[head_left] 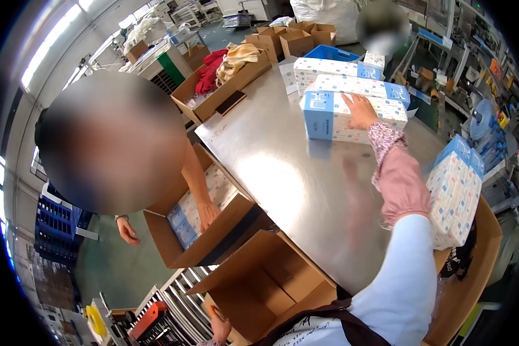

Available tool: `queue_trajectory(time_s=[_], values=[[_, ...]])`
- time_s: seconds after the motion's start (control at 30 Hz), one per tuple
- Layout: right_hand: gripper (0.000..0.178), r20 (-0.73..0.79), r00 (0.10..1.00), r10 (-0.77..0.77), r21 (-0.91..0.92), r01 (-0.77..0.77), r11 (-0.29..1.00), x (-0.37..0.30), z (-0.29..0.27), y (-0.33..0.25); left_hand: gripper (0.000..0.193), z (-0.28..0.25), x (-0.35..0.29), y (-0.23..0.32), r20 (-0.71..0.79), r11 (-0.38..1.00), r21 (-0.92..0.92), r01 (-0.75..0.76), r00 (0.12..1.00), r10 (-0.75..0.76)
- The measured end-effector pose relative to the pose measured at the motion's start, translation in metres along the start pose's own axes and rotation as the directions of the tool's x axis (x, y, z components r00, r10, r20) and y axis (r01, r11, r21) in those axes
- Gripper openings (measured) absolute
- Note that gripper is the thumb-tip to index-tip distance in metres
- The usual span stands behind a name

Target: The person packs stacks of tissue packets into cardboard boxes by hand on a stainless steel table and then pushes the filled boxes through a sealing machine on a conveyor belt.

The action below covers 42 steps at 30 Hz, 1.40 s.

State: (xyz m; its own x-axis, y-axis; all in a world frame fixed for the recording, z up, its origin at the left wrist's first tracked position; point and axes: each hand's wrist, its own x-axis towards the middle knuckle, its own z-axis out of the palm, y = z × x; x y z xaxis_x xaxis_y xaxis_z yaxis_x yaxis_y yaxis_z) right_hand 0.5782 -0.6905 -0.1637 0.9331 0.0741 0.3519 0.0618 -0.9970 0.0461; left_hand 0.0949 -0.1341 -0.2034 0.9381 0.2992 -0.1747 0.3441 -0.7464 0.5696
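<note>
My right hand [361,112] rests on the front tissue pack [340,124], its fingers spread over the top edge. This long pack is white with small coloured marks and a blue end, and it lies on the metal table [328,196]. Close behind it lie a second similar pack [352,86] and a third pack [328,67]. At the lower edge, my left hand [220,326] is closed at the rim of an open cardboard box [271,282] below the table edge. Some of its fingers are hidden. The box's inside shows bare cardboard.
A co-worker's hand [209,216] reaches into another carton [213,245] with packs inside. More packs [455,196] stand at the right over a large carton [484,259]. A carton with red and yellow cloth [254,72] is at the far left table edge. A roller conveyor [181,294] runs below.
</note>
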Motion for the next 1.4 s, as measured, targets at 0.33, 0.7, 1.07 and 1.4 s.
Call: queue_trajectory(time_s=[0.33, 0.7, 1.07, 1.4], values=[[0.101, 0.196, 0.731, -0.654, 0.638, 0.411, 0.651, -0.036, -0.069, -0.087, 0.077, 0.055, 0.176, 0.321, 0.156, 0.444, 0.375, -0.813, 0.528, 0.835], [0.126, 0.394, 0.914, -0.095, 0.163, 0.032, 0.986, -0.044, -0.062, 0.027, 0.096, 0.115, 0.195, 0.355, 0.342, 0.417, 0.215, -0.883, 0.468, 0.815], [0.086, 0.521, 0.851, 0.063, 0.716, -0.477, 0.509, -0.154, -0.119, -0.029, 0.087, -0.118, 0.048, 0.182, 0.222, 0.783, -0.597, -0.177, 0.901, 0.373], [0.110, 0.027, 0.707, -0.707, 0.992, 0.066, 0.104, -0.233, -0.205, -0.273, 0.087, 0.109, -0.012, -0.007, 0.501, 0.854, 0.222, -0.470, 0.807, 0.314]])
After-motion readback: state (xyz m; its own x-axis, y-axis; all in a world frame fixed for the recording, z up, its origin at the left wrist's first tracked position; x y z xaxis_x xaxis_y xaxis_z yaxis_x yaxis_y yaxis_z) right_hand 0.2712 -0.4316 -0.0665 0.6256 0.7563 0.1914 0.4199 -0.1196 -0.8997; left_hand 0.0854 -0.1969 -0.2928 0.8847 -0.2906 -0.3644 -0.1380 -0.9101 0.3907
